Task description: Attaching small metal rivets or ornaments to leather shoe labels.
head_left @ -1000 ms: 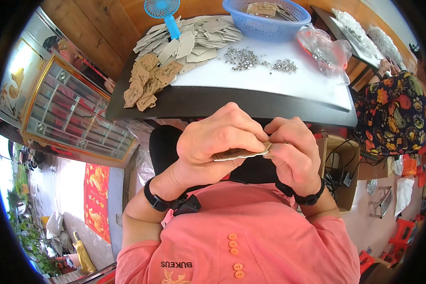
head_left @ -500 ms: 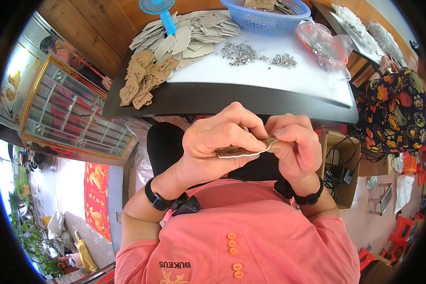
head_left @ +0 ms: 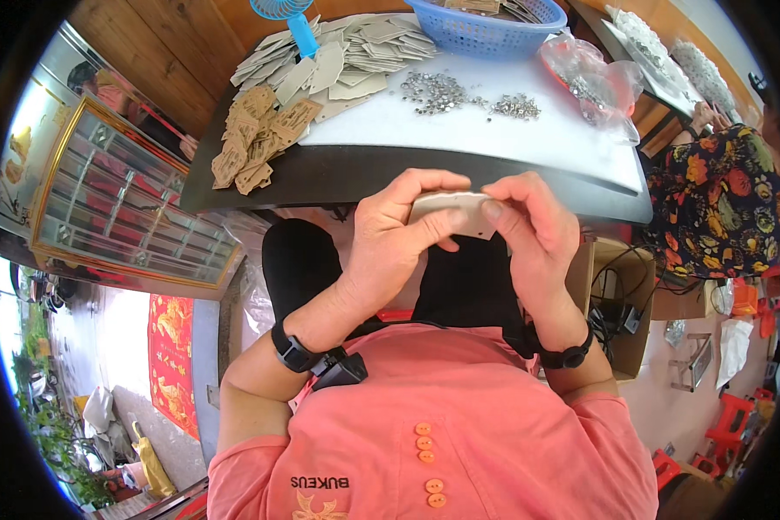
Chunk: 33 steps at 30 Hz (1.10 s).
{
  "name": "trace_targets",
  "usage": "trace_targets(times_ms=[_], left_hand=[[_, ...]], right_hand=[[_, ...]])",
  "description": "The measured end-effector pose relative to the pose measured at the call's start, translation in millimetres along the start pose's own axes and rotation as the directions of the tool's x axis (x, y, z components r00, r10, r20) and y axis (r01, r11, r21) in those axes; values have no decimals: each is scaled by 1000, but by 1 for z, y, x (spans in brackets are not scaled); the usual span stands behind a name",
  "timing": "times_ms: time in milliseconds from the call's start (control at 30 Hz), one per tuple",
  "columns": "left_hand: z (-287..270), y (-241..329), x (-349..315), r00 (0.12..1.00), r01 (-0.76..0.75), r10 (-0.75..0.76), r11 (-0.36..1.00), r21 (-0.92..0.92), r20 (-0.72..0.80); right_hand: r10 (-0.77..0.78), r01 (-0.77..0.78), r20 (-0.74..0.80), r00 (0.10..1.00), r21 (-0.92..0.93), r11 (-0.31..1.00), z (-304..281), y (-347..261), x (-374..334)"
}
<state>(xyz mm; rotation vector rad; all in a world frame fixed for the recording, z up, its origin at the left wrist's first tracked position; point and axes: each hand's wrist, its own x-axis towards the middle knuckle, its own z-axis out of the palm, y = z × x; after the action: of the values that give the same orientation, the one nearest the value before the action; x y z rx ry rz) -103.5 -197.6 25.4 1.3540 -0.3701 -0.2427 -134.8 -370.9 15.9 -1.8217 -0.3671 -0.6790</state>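
A small scallop-edged card, its pale side facing me, is held up in front of the table's near edge. My left hand pinches it from the left, thumb across the pale face and fingers behind. At its right end my right hand grips it between thumb and fingers. A tiny dark hole or dot shows near the card's lower right. Brown printed cards lie heaped at the table's left, beside a big pile of pale cards. Small shiny metal pieces lie loose, with a second little heap to their right.
A blue plastic basket holding cards stands at the back, near a small blue fan. A clear bag sits at the table's right. Right of my knees is a carton with cables. Another person in a flowered garment sits at right.
The card has been turned from its brown printed side to its pale side and raised slightly away from me. My left thumb now lies across its face.
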Motion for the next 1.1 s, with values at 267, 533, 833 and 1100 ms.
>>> trace_targets(times_ms=[267, 533, 833, 1100], left_hand=[[-17, -8, 11, 998, 67, -65, 989, 129, -22], [-6, -20, 11, 1000, 2, -2, 997, 73, 6], [6, -26, 11, 996, 67, -66, 998, -12, 60], [8, -29, 19, 999, 29, -27, 995, -95, 18]], right_hand=[[360, -369, 83, 929, 247, 896, -1, 4, 5], [354, -347, -17, 935, 160, 924, -2, 16, 7], [474, -464, -25, 880, 159, 871, -6, 25, 14], [441, -420, -50, 896, 225, 879, -4, 32, 23]])
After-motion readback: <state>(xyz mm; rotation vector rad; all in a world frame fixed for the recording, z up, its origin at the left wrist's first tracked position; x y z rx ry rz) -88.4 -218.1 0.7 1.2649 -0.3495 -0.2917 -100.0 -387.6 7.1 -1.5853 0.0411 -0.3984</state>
